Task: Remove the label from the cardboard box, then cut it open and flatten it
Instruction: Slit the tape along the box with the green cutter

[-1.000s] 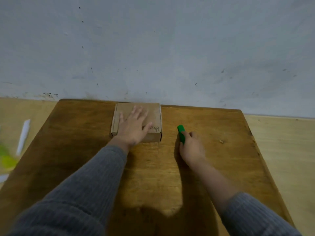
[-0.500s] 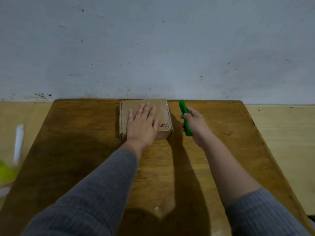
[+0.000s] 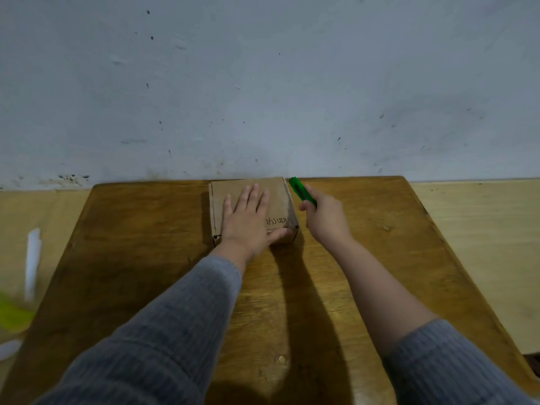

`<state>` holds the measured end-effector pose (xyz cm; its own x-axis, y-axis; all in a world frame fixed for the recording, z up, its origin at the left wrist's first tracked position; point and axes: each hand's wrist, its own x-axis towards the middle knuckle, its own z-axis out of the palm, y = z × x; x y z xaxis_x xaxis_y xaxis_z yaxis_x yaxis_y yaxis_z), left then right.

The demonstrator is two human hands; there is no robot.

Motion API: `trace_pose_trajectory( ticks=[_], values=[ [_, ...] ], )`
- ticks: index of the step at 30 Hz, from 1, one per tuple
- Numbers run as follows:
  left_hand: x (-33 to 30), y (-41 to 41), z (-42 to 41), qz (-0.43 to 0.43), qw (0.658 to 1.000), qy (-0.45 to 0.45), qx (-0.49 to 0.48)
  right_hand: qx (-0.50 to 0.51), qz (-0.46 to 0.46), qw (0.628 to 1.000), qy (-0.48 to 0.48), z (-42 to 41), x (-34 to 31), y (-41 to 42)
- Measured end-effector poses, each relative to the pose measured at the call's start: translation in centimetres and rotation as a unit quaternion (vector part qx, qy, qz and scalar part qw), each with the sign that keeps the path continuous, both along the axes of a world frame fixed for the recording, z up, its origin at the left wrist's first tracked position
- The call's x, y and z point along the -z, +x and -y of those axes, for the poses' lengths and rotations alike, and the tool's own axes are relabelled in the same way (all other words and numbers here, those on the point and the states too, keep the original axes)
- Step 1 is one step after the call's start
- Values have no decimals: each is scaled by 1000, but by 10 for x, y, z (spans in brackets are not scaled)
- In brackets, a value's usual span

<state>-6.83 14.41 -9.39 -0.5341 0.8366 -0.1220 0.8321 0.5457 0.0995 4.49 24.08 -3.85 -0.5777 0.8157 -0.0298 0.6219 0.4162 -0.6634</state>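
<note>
A small brown cardboard box (image 3: pixel 276 192) lies closed at the far middle of the wooden table (image 3: pixel 365 287), close to the wall. Dark handwriting runs along its near right top. My left hand (image 3: pixel 248 222) lies flat on the lid, fingers spread, thumb hooked over the near right corner. My right hand (image 3: pixel 327 219) grips a green utility knife (image 3: pixel 301 190) just right of the box. The knife's tip points away from me, level with the box's far right corner. No label is visible on the box.
A grey-blue wall (image 3: pixel 263 83) rises directly behind the table. Pale floor shows on both sides. On the floor at left lie a white strip (image 3: pixel 32 261) and a blurred yellow-green thing (image 3: pixel 13 312). A small crumb (image 3: pixel 386 228) sits on the table at right.
My right hand lifted the green knife off the table and carried it forward to the box's right side. My left hand stayed flat on the lid. The view shifted slightly.
</note>
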Motion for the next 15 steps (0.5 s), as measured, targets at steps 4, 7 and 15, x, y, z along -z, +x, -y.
trace_pose_trajectory(
  ticks=[4,7,15],
  values=[
    [0,1,-1,-4,1000,-6,2,-18,26,999,40,3,-4,-7],
    [-3,2,-2,-3,1000,-7,1,-27,54,995,75,1,-6,-12],
    [-5,2,-3,6,1000,-15,4,-45,165,977,124,0,-8,-30]
  ],
)
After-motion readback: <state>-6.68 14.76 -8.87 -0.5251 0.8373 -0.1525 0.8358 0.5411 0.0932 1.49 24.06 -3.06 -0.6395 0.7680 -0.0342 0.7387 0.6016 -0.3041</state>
